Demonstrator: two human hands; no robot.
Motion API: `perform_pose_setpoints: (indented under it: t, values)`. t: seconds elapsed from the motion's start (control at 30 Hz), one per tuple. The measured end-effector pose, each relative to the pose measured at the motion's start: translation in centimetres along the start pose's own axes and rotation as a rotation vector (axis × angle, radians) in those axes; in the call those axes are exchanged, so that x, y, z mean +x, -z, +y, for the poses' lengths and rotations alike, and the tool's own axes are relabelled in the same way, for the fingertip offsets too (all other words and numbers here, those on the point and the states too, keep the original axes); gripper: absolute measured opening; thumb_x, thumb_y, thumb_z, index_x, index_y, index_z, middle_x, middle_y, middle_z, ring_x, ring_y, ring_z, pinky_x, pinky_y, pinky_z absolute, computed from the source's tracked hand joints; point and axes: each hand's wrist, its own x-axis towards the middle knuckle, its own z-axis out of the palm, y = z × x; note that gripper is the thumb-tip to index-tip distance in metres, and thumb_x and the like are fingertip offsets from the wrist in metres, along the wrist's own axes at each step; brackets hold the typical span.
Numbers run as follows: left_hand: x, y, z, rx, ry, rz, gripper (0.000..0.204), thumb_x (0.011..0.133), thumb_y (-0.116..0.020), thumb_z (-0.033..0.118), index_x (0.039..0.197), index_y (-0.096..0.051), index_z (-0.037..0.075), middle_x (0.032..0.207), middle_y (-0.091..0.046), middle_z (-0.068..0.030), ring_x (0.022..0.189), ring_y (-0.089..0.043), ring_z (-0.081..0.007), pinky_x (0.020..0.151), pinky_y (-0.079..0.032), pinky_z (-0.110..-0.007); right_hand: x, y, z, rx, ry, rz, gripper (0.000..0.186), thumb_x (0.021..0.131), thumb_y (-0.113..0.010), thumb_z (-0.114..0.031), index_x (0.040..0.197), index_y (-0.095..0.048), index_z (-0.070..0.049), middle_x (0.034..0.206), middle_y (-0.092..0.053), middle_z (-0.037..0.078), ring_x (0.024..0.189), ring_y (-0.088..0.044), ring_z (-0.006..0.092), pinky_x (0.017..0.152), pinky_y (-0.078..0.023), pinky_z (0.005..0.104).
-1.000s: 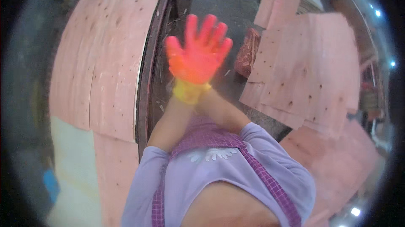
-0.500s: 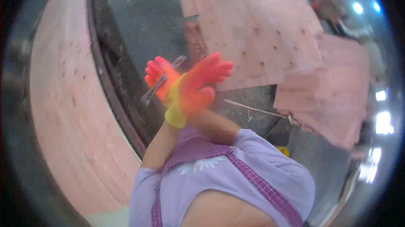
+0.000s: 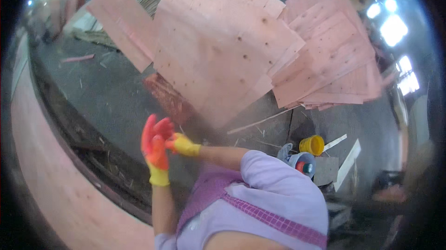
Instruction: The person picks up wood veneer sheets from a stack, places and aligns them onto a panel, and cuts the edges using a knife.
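Observation:
My left hand (image 3: 156, 152), in a red-orange glove with a yellow cuff, is raised on the left of my body. Its fingers stretch upward, somewhat apart, and no object shows in it. My right hand (image 3: 185, 145), gloved in the same colours, comes across from the right and meets the left glove near the thumb side. Its fingers are bent and partly hidden behind the left hand, so what they hold, if anything, cannot be made out. Beyond the hands lies a reddish block or board (image 3: 167, 97), close to large pinkish wood veneer sheets (image 3: 218, 45).
More veneer sheets (image 3: 325, 50) are stacked at the right, with a narrow strip stack (image 3: 123, 25) at far left. A long pale panel (image 3: 65, 180) curves along my left. A yellow bucket (image 3: 312, 145), a round container (image 3: 302, 164) and wood offcuts (image 3: 348, 164) stand at the right.
My crossed forearms have come apart, and my right hand has drawn back toward the left hand. A grey strip-like tool at the right hand no longer shows. The view has swung right.

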Motion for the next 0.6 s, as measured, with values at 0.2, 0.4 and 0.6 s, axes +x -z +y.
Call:
perform_pose_setpoints:
  t: [0.2,0.4,0.6]
  values:
    - [5.6,7.6,-4.7,0.218,0.270,0.310,0.054,0.090,-0.052,0.031,0.136,-0.033,0.011,0.114,-0.057,-0.0083,0.093,-0.057,-0.0163,0.080,-0.045,-0.029,7.5,28.7,-5.0,-0.273,0.114,0.570,0.041,0.078,-0.059,-0.032,0.112,-0.057,-0.009,0.085,-0.064,0.011,0.066,-0.061,0.0211,0.060,-0.050,0.0331]
    - [10.0,10.3,-10.0,0.176,0.590,0.486,0.054,0.088,-0.054,0.031,0.136,-0.034,0.018,0.115,-0.056,-0.0063,0.093,-0.056,-0.0162,0.079,-0.044,-0.027,5.9,50.9,-23.6,-1.005,0.161,1.230,0.052,0.072,-0.059,-0.045,0.111,-0.058,-0.011,0.097,-0.064,0.016,0.091,-0.061,0.0305,0.081,-0.047,0.0379]
    - [11.3,13.9,-14.5,0.176,0.703,0.588,0.058,0.086,-0.055,0.037,0.136,-0.031,0.021,0.116,-0.054,-0.0046,0.092,-0.055,-0.0181,0.076,-0.044,-0.032,5.4,59.9,-32.9,-1.328,-0.073,1.425,0.036,0.075,-0.058,-0.036,0.099,-0.056,-0.009,0.092,-0.063,0.016,0.089,-0.061,0.0311,0.077,-0.048,0.0419]
